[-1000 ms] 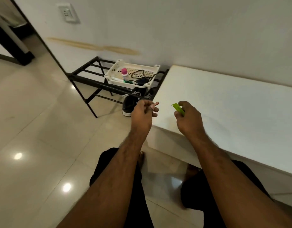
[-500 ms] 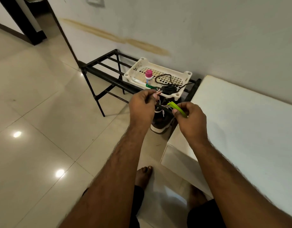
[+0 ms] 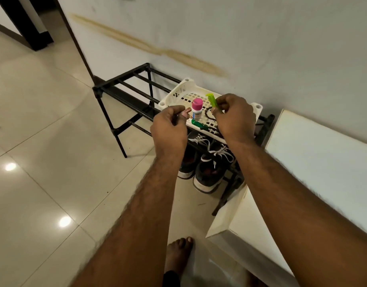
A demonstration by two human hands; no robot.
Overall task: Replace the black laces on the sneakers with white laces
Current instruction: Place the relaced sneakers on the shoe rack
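Both hands hover over a white perforated plastic basket (image 3: 174,94) on a black metal rack (image 3: 124,90). The right hand (image 3: 235,117) pinches a lime-green plastic tool (image 3: 213,102); the left hand (image 3: 168,127) is curled. Dark sneakers with white laces (image 3: 207,172) sit below.

Glossy cream floor tiles (image 3: 54,125) carry two bright reflections of ceiling lights at the near left. A pale wall (image 3: 261,38) with a long yellowish stain (image 3: 157,49) runs along the far side. A black metal rack (image 3: 124,90) stands against it, a white surface (image 3: 323,162) to the right, a dark doorframe (image 3: 31,23) far left.

2 sneakers (image 3: 201,168), 1 white basket (image 3: 179,94), 1 pink-capped bottle (image 3: 197,109), 1 green tool (image 3: 213,103), 2 hands (image 3: 235,119), 1 black rack (image 3: 126,90).
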